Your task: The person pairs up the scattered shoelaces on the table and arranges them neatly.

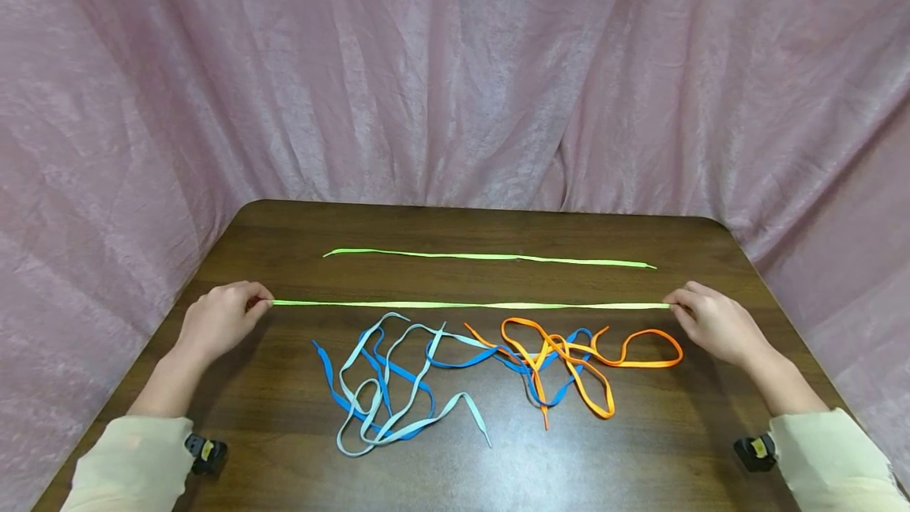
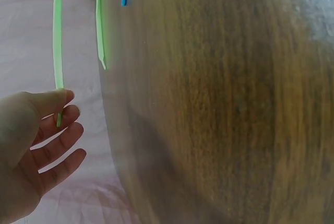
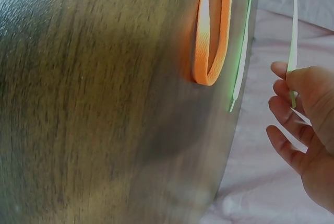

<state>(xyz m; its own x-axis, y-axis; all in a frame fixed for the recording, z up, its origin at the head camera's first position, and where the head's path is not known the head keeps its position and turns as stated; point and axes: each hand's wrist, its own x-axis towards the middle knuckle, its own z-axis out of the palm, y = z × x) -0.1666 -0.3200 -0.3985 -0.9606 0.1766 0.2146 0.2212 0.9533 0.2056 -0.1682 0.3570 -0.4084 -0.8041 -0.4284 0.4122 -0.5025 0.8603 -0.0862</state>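
Observation:
A neon green shoelace (image 1: 441,305) is stretched straight across the head view between the two hands, raised above the table. My left hand (image 1: 222,320) pinches its left end between thumb and index finger; the tip pokes out below them in the left wrist view. At the other end my right hand (image 1: 718,324) pinches the lace the same way, its other fingers loosely spread. Behind it, a second neon green shoelace (image 1: 490,257) lies nearly straight on the table. Nearer the body, light blue (image 1: 415,391), blue (image 1: 455,364) and orange shoelaces (image 1: 597,401) lie in loose, overlapping loops.
The dark wooden table (image 1: 284,464) has rounded far corners. Pink curtains (image 1: 426,77) hang behind it and along both sides. Small black devices (image 1: 206,453) are worn at both sleeve cuffs.

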